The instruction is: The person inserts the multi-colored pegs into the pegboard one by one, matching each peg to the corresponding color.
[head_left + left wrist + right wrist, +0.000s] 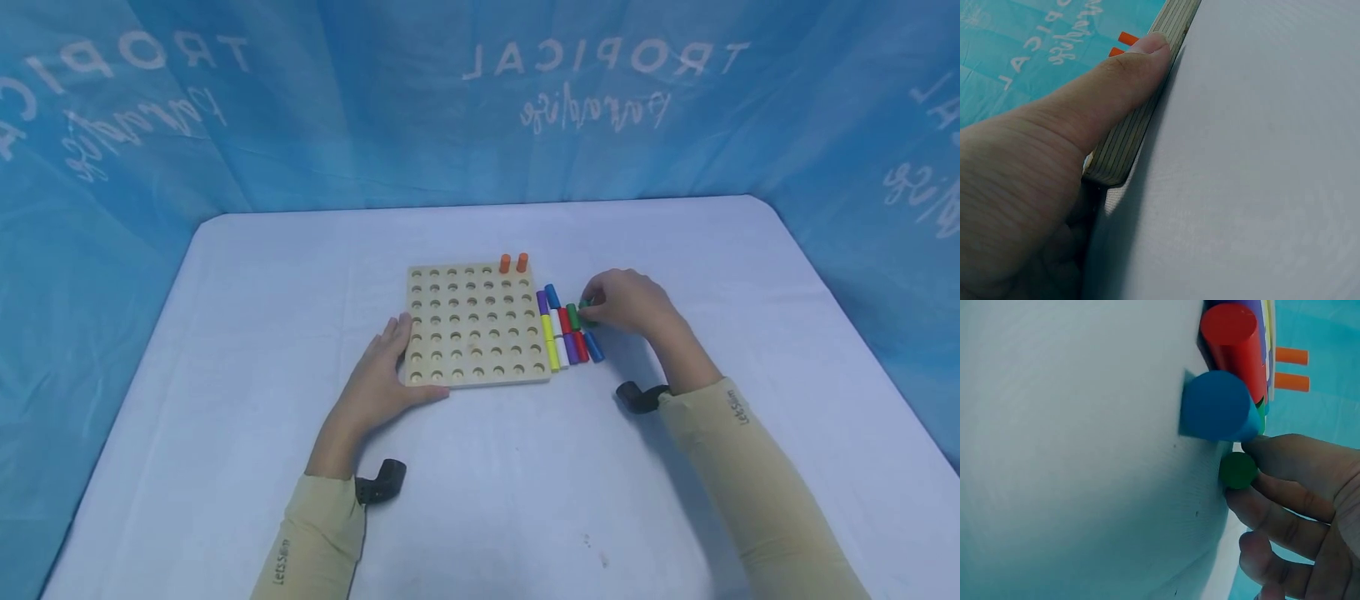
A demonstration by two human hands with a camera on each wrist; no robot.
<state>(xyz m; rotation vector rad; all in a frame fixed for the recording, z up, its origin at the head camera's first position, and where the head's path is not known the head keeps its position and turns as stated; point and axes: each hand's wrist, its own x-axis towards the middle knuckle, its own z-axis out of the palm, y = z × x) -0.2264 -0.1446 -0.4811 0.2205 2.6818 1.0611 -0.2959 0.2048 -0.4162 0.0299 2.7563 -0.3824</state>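
My right hand (630,302) pinches a green peg (1238,470) between thumb and fingertips, low at the table beside the loose pegs. In the head view that peg is mostly covered by my fingers. A square wooden board (465,327) with rows of round holes lies flat at the middle. My left hand (378,375) rests at its near left corner, thumb stretched along the front edge and fingers extended by the left side. Two orange pegs (505,264) stand upright in the far row, toward the right corner.
Against the board's right side lie loose pegs: several colours, including yellow (547,327), white (555,322), red (581,347), purple (542,302), blue (594,347) and another green peg (573,316). A white-covered table (262,333) lies beneath; blue printed curtain (420,125) hangs around it.
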